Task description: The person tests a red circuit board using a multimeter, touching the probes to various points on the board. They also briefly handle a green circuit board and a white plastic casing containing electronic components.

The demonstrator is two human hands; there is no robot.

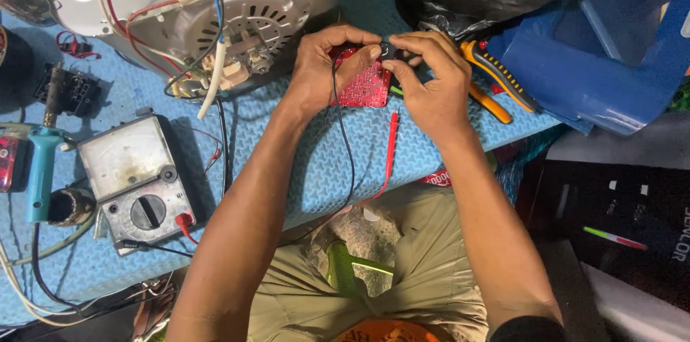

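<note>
I see both hands meeting over the far middle of the blue bench (302, 169), and what matters here is how the small red circuit board (365, 87) sits between them. My left hand (323, 69) is closed on the board's left side, thumb below and fingers curled over the far top edge, holding it just off the mat with its printed face turned up toward the camera. My right hand (431, 83) comes in from the right, fingertips pinched on a small dark part (388, 51) at the board's far right corner (I cannot tell whether that part is fixed to the board or loose). So the board lies mostly under the left hand, and the right hand touches it only at that corner; the two thumbs are nearly touching there. A black lead (343, 126) runs from the board toward me, and a red probe (392, 142) lies on the bench just on the near side of the board, its long axis running near to far. The grey meter (136, 176) sits well apart at the near left, the opened appliance (237, 18) just to the far left, and the orange-handled pliers (496, 76) just right of the right hand.
</note>
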